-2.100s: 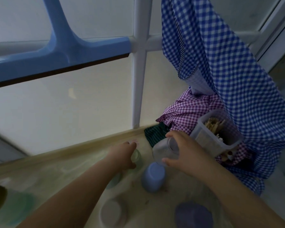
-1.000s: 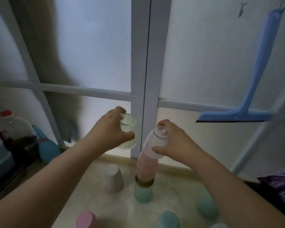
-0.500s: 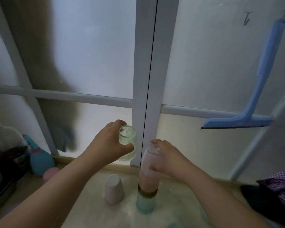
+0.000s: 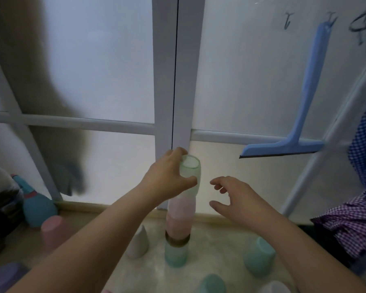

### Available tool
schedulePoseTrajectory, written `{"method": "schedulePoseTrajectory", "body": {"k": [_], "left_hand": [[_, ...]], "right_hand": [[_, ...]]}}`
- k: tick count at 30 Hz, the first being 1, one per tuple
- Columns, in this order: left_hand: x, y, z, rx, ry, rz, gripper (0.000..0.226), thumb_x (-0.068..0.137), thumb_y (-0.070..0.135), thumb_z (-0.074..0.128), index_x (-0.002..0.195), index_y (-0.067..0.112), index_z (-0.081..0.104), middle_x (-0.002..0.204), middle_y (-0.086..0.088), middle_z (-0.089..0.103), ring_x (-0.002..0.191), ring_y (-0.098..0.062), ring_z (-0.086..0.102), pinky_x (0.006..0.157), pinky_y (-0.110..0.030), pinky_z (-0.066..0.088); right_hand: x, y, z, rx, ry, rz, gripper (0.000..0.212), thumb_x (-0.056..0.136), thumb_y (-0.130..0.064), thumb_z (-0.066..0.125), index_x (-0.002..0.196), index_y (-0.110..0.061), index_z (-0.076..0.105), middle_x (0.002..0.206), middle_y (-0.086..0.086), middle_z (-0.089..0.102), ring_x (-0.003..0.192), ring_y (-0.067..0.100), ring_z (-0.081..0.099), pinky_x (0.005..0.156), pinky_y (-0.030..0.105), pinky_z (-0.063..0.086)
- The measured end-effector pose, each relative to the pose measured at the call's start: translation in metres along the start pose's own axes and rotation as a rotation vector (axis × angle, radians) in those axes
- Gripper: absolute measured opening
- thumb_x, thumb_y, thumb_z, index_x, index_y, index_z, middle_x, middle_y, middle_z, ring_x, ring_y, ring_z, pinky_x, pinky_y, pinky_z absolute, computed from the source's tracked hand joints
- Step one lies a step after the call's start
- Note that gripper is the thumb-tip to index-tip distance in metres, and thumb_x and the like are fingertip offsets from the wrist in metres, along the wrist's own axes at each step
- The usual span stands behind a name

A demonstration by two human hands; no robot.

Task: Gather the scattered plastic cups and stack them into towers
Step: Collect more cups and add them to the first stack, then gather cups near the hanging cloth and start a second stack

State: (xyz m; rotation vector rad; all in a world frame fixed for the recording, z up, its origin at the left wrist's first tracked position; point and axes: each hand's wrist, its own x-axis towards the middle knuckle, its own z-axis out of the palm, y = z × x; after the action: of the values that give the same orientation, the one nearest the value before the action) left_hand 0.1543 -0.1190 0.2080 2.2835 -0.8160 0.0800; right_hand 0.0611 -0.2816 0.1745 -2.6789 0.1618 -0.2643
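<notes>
left grip (image 4: 167, 178) around green cup (image 4: 190, 174)

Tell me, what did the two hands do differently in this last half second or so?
The left hand carried its green cup across to the top of the tower and keeps its grip on it. The right hand let go of the clear cup it had just set there and drew back, fingers open. The tower, the grey cup beside it and the blue squeegee stayed put.

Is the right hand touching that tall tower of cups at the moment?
Apart. The head view shows the right hand open beside the tower, with bright window visible between its fingers and the cups. Only the left hand grips the green top cup.
</notes>
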Motion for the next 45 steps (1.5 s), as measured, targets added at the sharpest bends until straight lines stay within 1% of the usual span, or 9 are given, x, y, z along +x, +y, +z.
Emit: {"method": "schedulePoseTrajectory", "body": {"k": [4,8,15,20,25,28,35,41,45], "left_hand": [[-0.006,-0.01,0.024,0.014,-0.072,-0.05,0.063,0.076,0.034,0.068,0.129,0.022,0.037,0.129,-0.004,0.05,0.104,-0.023,0.053,0.086,-0.033,0.049],[-0.012,-0.014,0.026,0.048,-0.056,-0.075,0.068,0.081,0.038,0.063,0.138,0.021,0.031,0.139,-0.005,0.044,0.118,-0.026,0.049,0.096,-0.037,0.045],[-0.033,0.019,0.016,0.282,0.119,0.238,0.048,0.087,0.035,0.054,0.13,0.018,0.042,0.13,-0.004,0.051,0.112,-0.023,0.051,0.096,-0.035,0.043],[-0.058,0.033,0.049,0.31,-0.093,0.332,0.049,0.089,0.038,0.049,0.133,0.024,0.034,0.125,-0.001,0.054,0.107,-0.022,0.056,0.085,-0.039,0.052],[-0.073,0.024,0.106,0.317,-0.31,0.31,0.048,0.088,0.039,0.049,0.13,0.019,0.038,0.126,-0.004,0.053,0.107,-0.025,0.056,0.085,-0.039,0.051],[-0.082,0.019,0.136,0.322,-0.416,0.264,0.052,0.088,0.039,0.048,0.134,0.019,0.035,0.132,-0.004,0.05,0.108,-0.025,0.056,0.086,-0.039,0.051],[-0.093,0.008,0.171,0.282,-0.484,0.197,0.054,0.089,0.04,0.047,0.137,0.021,0.03,0.137,0.0,0.044,0.118,-0.021,0.049,0.095,-0.033,0.043],[-0.094,0.002,0.182,0.255,-0.488,0.153,0.052,0.089,0.037,0.049,0.135,0.02,0.035,0.136,-0.002,0.046,0.119,-0.023,0.048,0.096,-0.034,0.043],[-0.091,0.001,0.184,0.25,-0.484,0.14,0.051,0.089,0.038,0.049,0.135,0.021,0.035,0.135,0.0,0.046,0.115,-0.021,0.051,0.092,-0.031,0.042]], "right_hand": [[-0.015,0.008,0.0,0.029,0.003,-0.002,0.045,0.082,-0.033,0.063,0.123,-0.028,0.047,0.113,-0.008,0.055,0.101,0.007,0.051,0.091,0.024,0.045],[-0.025,0.013,0.001,0.049,-0.023,0.008,0.043,0.082,-0.033,0.063,0.123,-0.028,0.048,0.108,-0.011,0.053,0.1,0.008,0.052,0.09,0.025,0.045],[-0.039,0.023,0.001,0.03,-0.026,0.058,0.041,0.083,-0.032,0.062,0.122,-0.026,0.049,0.105,-0.011,0.052,0.093,0.006,0.05,0.082,0.02,0.04],[-0.064,0.043,0.003,-0.007,-0.032,0.146,0.043,0.083,-0.03,0.062,0.124,-0.025,0.048,0.114,-0.007,0.055,0.101,0.01,0.052,0.086,0.023,0.041],[-0.103,0.083,0.017,-0.07,-0.047,0.257,0.049,0.082,-0.032,0.063,0.127,-0.019,0.047,0.127,0.001,0.053,0.115,0.017,0.05,0.09,0.023,0.037],[-0.126,0.111,0.033,-0.067,-0.117,0.356,0.056,0.08,-0.029,0.065,0.13,-0.018,0.043,0.134,0.005,0.045,0.124,0.023,0.043,0.1,0.03,0.037],[-0.154,0.151,0.078,-0.059,-0.33,0.499,0.071,0.078,-0.031,0.064,0.139,-0.018,0.029,0.141,0.005,0.033,0.127,0.026,0.039,0.105,0.039,0.038],[-0.161,0.16,0.098,-0.007,-0.288,0.498,0.069,0.079,-0.026,0.064,0.138,-0.02,0.029,0.138,0.007,0.036,0.124,0.026,0.04,0.101,0.035,0.038],[-0.156,0.156,0.074,0.03,-0.275,0.476,0.069,0.077,-0.027,0.066,0.136,-0.023,0.032,0.136,0.006,0.039,0.12,0.025,0.044,0.097,0.034,0.04]]}}
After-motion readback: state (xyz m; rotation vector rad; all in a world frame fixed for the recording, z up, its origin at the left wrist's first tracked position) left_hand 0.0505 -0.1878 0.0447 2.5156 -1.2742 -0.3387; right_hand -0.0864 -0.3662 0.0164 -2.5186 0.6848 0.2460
